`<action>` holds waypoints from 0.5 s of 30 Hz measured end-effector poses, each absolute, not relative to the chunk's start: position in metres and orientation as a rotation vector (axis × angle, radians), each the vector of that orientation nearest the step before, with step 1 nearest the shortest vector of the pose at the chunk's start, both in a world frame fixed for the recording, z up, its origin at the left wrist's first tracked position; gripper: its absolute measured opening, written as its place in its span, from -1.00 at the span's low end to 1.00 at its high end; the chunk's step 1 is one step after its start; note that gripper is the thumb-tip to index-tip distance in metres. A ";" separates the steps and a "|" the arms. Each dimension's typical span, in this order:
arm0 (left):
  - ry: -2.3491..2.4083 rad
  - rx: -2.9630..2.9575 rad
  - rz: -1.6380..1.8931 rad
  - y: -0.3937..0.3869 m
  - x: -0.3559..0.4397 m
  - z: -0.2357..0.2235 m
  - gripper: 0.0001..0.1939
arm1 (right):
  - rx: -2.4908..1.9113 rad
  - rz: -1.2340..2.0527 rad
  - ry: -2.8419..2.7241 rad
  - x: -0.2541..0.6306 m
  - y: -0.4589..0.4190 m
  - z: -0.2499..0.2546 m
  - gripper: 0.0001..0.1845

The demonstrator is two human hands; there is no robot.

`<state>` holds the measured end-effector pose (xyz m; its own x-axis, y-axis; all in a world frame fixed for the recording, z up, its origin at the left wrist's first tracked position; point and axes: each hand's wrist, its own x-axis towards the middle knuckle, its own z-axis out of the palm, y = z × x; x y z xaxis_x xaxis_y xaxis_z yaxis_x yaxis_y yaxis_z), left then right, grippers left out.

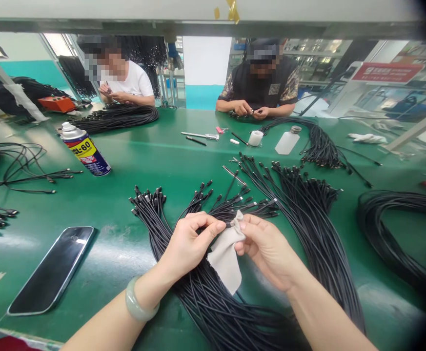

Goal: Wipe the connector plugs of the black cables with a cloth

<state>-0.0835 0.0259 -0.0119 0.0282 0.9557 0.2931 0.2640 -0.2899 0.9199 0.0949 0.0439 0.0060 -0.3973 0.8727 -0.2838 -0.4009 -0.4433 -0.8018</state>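
Note:
My left hand point(198, 239) pinches a black cable just behind its small connector point(229, 224). Pressed against that connector's tip is a pale cloth point(227, 261), gripped between the thumb and fingers of my right hand point(262, 243). The cloth's loose end hangs down over the cables. Beneath both hands lies a thick bundle of black cables point(220, 302), its many connector ends fanned out on the far side. To the right, a second cable bundle point(313, 229) runs toward me.
A phone point(51, 273) and a spray can point(86, 150) stand left on the green table point(125, 268). Farther off are a caliper point(200, 136), a tape roll point(255, 138) and a clear bottle point(288, 141). Coiled cable point(392, 229) lies right. Two people point(127, 80) work opposite, beneath an overhead shelf point(125, 12).

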 end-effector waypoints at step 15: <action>1.244 1.634 1.327 0.026 -0.084 -0.015 -0.88 | -1.166 1.363 -1.176 0.104 0.049 0.002 -0.83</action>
